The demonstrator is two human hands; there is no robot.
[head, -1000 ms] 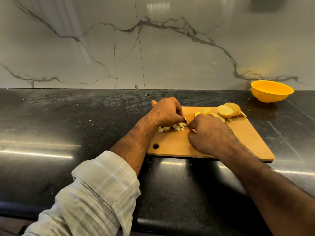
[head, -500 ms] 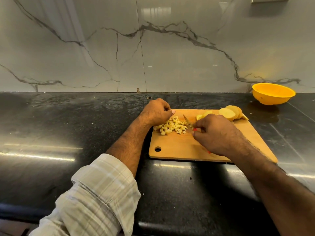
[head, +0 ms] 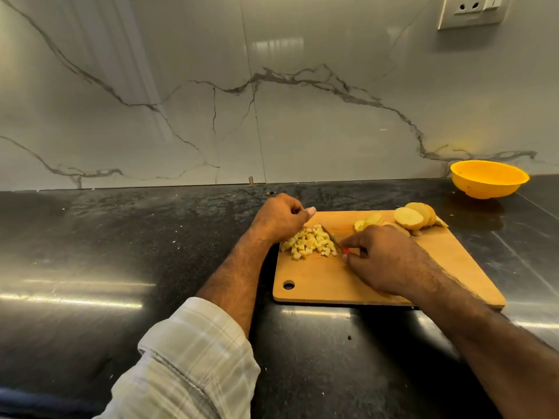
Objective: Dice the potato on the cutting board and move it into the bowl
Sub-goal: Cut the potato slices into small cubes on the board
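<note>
A wooden cutting board [head: 447, 267] lies on the black counter. A heap of small potato dice [head: 308, 244] sits at its far left corner. Round potato slices [head: 410, 217] lean together at the board's far right. My right hand [head: 384, 261] grips a red-handled knife [head: 332, 237], its blade lying against the right side of the dice. My left hand [head: 279, 216] is curled into a loose fist at the board's far left edge, just behind the dice, holding nothing. The yellow bowl [head: 488, 178] stands by the wall at the far right, apart from the board.
The dark stone counter [head: 121, 252] stretches wide to the left and front of the board. A marble backsplash [head: 272, 101] rises behind it, with a wall socket [head: 472, 10] at the top right.
My left hand lifted off the potato pieces and drew back to the left, uncovering the heap of dice. The knife blade moved against the heap's right side.
</note>
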